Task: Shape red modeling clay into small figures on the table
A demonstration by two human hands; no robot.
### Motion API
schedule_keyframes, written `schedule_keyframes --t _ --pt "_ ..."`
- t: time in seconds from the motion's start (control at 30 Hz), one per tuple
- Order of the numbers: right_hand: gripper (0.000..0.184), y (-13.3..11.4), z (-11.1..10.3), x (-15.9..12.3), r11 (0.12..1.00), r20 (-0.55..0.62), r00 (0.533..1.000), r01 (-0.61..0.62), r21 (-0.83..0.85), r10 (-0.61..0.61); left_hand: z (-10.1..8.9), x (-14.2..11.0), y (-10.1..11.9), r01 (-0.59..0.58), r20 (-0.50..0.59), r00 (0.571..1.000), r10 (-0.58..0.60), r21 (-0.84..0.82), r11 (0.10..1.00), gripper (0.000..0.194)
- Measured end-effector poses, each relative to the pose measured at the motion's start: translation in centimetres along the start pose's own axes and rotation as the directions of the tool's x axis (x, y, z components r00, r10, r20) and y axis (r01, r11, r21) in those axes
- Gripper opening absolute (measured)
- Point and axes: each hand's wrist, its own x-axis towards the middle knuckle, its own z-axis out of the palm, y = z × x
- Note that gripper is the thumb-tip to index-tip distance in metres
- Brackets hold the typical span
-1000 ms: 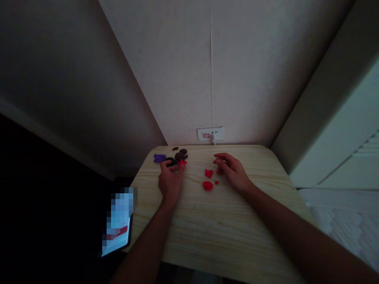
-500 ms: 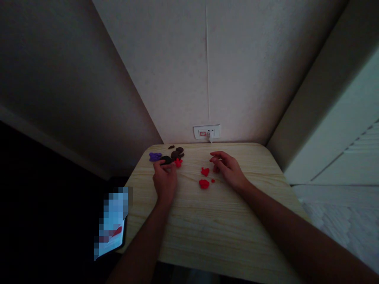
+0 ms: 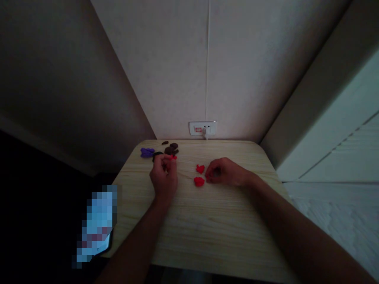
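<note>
My left hand [image 3: 164, 177] is closed, thumb and fingers pinching a red clay piece [image 3: 173, 157] with small prongs. To its right, my right hand [image 3: 226, 172] has its fingertips down at the tabletop, pinched round a small red clay bit, mostly covered by the fingers. Just left of those fingertips lie a heart-like red clay piece [image 3: 200, 169] and a rounder red clay lump [image 3: 199, 182]. Beyond the left hand sit a black clay lump [image 3: 158, 154], partly hidden by the fingers, several brown clay pieces [image 3: 169, 150] and a purple clay lump [image 3: 147, 152].
The pale wood-grain table [image 3: 189, 225] has rounded back corners and stands against the wall. A wall socket [image 3: 203, 128] with a white plug sits just above its back edge. A lit screen [image 3: 99, 225], blurred out, is at the table's left edge.
My right hand has come down and closed at the small red bit. My left hand has taken hold of the pronged red piece that was beside its fingers. The view has shifted slightly.
</note>
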Motion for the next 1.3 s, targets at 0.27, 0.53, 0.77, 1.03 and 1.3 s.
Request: schedule_keyframes --t 0.27,0.53,0.77,1.03,1.3 --pt "0.027 -0.3 1.2 0.6 0.952 -0.345 0.931 -0.009 0.307 0.121 4.2 0.6 2.3 0.1 0.363 0.932 -0.014 -0.219 0.971 0.005" --pt "0.03 -0.1 2.1 1.2 0.864 -0.461 0.863 0.058 0.499 0.208 4.9 -0.5 0.5 0.254 0.524 0.849 -0.061 -0.305 0.918 0.013" --pt "0.025 -0.8 2.1 1.2 0.86 -0.459 0.877 0.119 0.496 0.144 4.8 -0.6 1.1 0.354 0.569 0.816 -0.1 -0.356 0.865 0.016" --pt "0.03 -0.4 2.4 1.3 0.787 -0.436 0.866 0.084 0.611 0.246 4.7 -0.3 1.2 0.328 0.557 0.827 -0.078 -0.365 0.871 0.015" --pt "0.028 -0.7 2.2 1.1 0.863 -0.412 0.897 0.072 0.5 0.164 4.8 -0.3 1.1 0.348 0.52 0.847 -0.105 -0.395 0.85 0.012"
